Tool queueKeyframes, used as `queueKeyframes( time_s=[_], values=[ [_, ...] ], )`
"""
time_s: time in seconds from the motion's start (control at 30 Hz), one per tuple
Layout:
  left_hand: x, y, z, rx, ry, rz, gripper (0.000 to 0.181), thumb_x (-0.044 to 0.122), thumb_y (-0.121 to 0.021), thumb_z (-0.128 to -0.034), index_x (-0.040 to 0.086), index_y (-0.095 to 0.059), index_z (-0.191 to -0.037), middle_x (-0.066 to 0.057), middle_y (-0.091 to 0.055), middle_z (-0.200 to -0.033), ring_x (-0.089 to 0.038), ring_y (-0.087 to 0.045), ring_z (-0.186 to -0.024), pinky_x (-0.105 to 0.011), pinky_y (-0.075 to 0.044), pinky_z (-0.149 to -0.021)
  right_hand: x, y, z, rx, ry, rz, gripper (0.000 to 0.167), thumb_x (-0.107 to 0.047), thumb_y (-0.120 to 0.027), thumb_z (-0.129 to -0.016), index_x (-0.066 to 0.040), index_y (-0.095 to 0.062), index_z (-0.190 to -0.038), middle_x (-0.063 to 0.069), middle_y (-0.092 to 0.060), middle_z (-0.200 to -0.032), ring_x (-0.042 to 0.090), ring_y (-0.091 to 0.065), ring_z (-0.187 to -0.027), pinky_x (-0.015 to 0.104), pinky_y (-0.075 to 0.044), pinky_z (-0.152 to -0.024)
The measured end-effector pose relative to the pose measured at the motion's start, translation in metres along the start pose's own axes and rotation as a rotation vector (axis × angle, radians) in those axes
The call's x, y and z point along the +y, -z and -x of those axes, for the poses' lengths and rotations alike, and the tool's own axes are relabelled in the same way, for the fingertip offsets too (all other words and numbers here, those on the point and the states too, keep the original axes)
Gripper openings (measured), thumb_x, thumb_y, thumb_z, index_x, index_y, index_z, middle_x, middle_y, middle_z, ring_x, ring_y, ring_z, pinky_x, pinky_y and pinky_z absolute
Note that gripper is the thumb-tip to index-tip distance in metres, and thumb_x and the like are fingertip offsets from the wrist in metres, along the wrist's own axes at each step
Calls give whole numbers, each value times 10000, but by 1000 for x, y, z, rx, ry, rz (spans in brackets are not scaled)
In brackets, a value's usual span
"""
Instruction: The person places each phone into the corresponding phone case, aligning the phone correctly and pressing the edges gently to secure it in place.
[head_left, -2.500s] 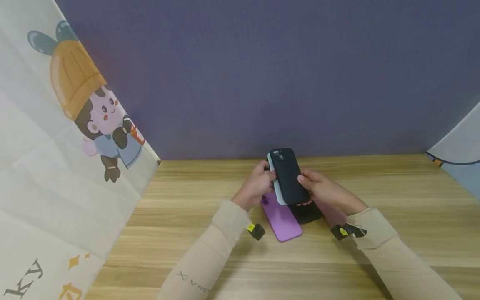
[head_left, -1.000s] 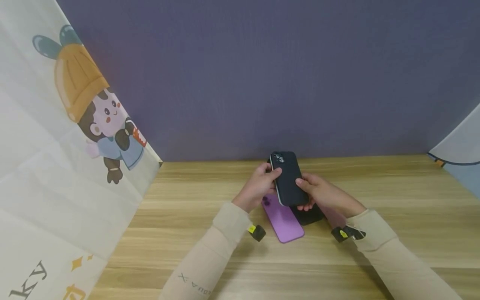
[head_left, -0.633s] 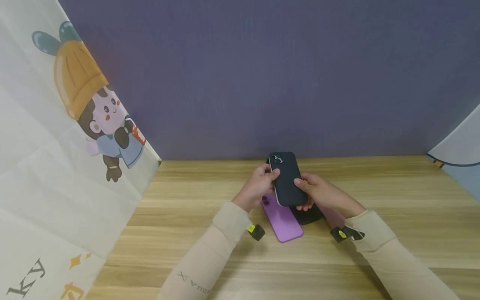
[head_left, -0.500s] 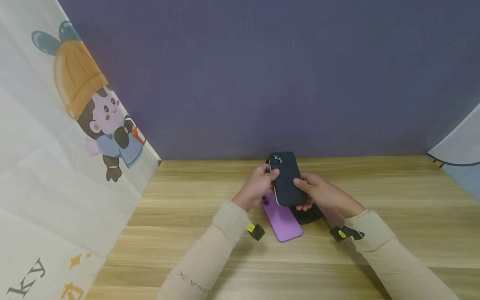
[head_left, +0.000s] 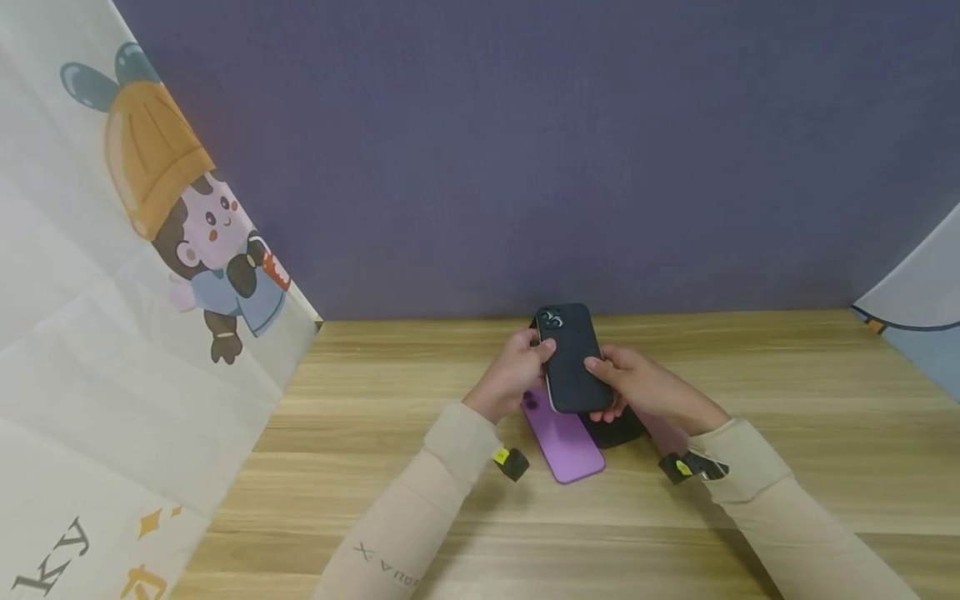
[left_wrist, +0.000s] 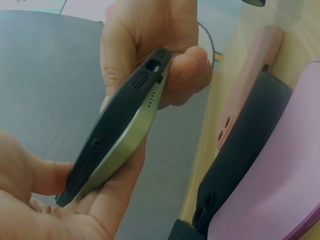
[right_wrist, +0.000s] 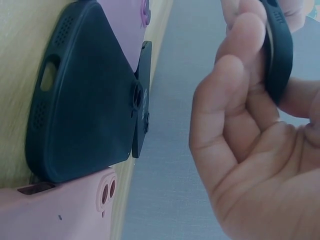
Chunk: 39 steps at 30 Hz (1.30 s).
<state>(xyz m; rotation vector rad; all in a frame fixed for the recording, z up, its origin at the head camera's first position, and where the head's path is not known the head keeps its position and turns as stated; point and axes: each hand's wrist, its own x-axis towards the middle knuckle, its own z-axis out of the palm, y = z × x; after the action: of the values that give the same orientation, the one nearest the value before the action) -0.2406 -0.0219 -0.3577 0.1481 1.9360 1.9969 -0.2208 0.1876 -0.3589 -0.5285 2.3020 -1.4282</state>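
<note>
Blue-grey backdrop (head_left: 525, 167) behind, woven-looking, plain. Wooden table (head_left: 795, 383) below, streaked grain. Above it, both hands share one load: left hand (head_left: 512, 375) pinches near the camera end, right hand (head_left: 648, 383) grips the lower opposite side. Thumbs on top, fingers beneath; both grips closed to the load's thickness. Opposed grips probably keep black case (head_left: 576, 367) and pale phone (left_wrist: 129, 137) aligned; phone's edge shows beneath. Case matte, round-cornered; phone edge smooth, metallic-looking. Under the hands, close by, perhaps for easy reach: purple slab (head_left: 566, 442), satin, phone or case unclear; dark case (head_left: 617, 431), matte; pink case (right_wrist: 65, 215), hollow. Smallest: oblong port cutout (right_wrist: 48, 76), flanked by pinhole grilles.
</note>
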Motion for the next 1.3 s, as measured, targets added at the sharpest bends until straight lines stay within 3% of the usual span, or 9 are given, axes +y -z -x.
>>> queueKeyframes(
  time_s=[0.47, 0.67, 0.77, 0.97, 1.07, 1.2, 1.3],
  values=[
    [0, 0, 1, 2, 12, -9, 521, 168, -380, -1116, -92, -264, -1553, -273, -644, -1309, -366, -700, -1146, -427, -601, -939, -4, -2, 1, -1, 19, -11, 380, -232, -416, -1119, 122, -495, -1231, 124, -723, -734, 170, -682, -588, 409, -601, -591],
    [1, 0, 1, 4, -1, 0, 515, 197, -419, -1112, -59, -322, -1547, -263, -670, -1273, -367, -716, -1111, -437, -612, -911, -4, -3, -1, 57, 24, 20, 360, -225, -423, -1117, 116, -530, -1160, 110, -712, -711, 167, -667, -584, 389, -593, -586],
    [1, 1, 1, -9, 3, -38, 450, 218, -469, -1099, -28, -455, -1476, -227, -718, -1191, -335, -747, -1033, -433, -627, -866, -4, -2, -1, 93, 19, 37, 378, -240, -412, -1120, 113, -538, -1173, 95, -699, -709, 165, -652, -592, 361, -580, -584],
    [-1, 2, 4, -148, 74, -147, 305, 269, -556, -1068, -7, -608, -1187, -295, -737, -1020, -277, -765, -724, -525, -627, -792, -4, -1, -2, 179, -3, -1, 402, -241, -382, -1126, 139, -501, -1181, 62, -666, -708, 123, -630, -607, 295, -568, -577],
    [-2, 3, 5, -202, 79, -238, 284, 307, -594, -1049, 28, -631, -1089, -258, -755, -930, -227, -739, -624, -466, -639, -694, -5, 0, -2, 210, -17, -28, 390, -231, -376, -1127, 142, -480, -1170, 48, -653, -707, 106, -619, -611, 273, -563, -578],
    [-2, 5, 6, -225, 71, -331, 272, 316, -642, -1022, 47, -637, -981, -132, -754, -780, -184, -705, -575, -334, -589, -566, -5, 1, -2, 233, -34, -37, 382, -231, -382, -1125, 137, -479, -1154, 40, -656, -694, 104, -619, -599, 267, -566, -576],
    [-1, 5, 7, -235, 72, -344, 254, 278, -652, -1017, 35, -622, -953, -115, -739, -738, -177, -696, -573, -334, -595, -577, -4, 2, -3, 237, -42, -33, 386, -242, -390, -1124, 132, -485, -1150, 39, -663, -686, 110, -626, -591, 274, -573, -577]
  ],
)
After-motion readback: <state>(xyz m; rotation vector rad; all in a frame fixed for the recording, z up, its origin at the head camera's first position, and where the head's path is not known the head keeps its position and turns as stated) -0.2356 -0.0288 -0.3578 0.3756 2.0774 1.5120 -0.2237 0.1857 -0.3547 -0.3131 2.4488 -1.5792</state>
